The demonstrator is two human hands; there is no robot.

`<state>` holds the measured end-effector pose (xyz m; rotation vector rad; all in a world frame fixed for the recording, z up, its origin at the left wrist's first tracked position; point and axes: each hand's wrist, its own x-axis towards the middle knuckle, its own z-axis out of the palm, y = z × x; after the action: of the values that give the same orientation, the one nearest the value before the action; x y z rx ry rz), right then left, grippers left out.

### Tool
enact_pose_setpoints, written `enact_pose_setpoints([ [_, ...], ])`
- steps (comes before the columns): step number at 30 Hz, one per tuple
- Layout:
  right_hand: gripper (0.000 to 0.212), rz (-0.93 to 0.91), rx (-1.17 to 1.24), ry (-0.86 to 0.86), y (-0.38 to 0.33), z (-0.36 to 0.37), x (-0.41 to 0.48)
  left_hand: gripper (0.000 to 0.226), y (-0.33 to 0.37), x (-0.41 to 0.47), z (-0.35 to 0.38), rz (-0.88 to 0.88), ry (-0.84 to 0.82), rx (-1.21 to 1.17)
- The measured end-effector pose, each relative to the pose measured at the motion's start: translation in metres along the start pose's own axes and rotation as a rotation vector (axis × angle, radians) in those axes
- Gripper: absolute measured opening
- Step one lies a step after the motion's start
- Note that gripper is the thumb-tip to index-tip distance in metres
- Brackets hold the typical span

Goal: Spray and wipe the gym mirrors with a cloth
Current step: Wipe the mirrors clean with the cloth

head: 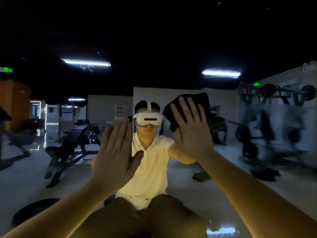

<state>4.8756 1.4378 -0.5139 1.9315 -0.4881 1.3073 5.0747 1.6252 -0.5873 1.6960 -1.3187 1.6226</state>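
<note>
We are laying our left hand (116,152) flat against the mirror (72,40), fingers straight and close together, thumb angled out, holding nothing. Just right of it the glass is showing our reflection (151,162) in a white headset (148,119). Further right, we are pressing the dark cloth (203,100) onto the mirror beside the reflected head with our right hand (191,129), its fingers straight and spread over the fabric.
</note>
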Motion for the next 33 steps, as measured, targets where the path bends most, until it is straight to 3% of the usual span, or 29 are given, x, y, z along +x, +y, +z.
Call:
enact_pose_setpoints([
  [6, 0.069, 0.437, 0.025, 0.026, 0.069, -0.001, -0.043, 0.099, 0.011, 0.0, 0.007, -0.062, -0.064, 0.034],
  [11, 0.067, 0.694, 0.096, 0.102, 0.026, 0.002, -0.032, 0.098, 0.013, -0.001, 0.004, -0.088, -0.055, 0.022],
  [16, 0.073, 0.42, 0.143, 0.038, -0.062, 0.006, -0.03, 0.092, 0.022, -0.031, -0.003, -0.11, 0.032, -0.068],
  [20, 0.073, 0.007, 0.17, -0.022, -0.133, 0.008, -0.048, 0.081, 0.028, -0.058, -0.005, -0.115, 0.0, -0.11],
  [22, 0.072, -0.184, 0.155, -0.045, -0.132, 0.011, -0.061, 0.079, 0.031, -0.066, -0.006, -0.104, -0.021, -0.126],
  [24, 0.07, -0.243, 0.129, -0.036, -0.107, 0.015, -0.074, 0.083, 0.037, -0.072, -0.005, -0.101, -0.037, -0.142],
  [33, 0.065, 0.433, 0.092, 0.058, 0.033, 0.022, -0.13, 0.105, 0.054, -0.08, 0.017, -0.131, -0.144, -0.096],
])
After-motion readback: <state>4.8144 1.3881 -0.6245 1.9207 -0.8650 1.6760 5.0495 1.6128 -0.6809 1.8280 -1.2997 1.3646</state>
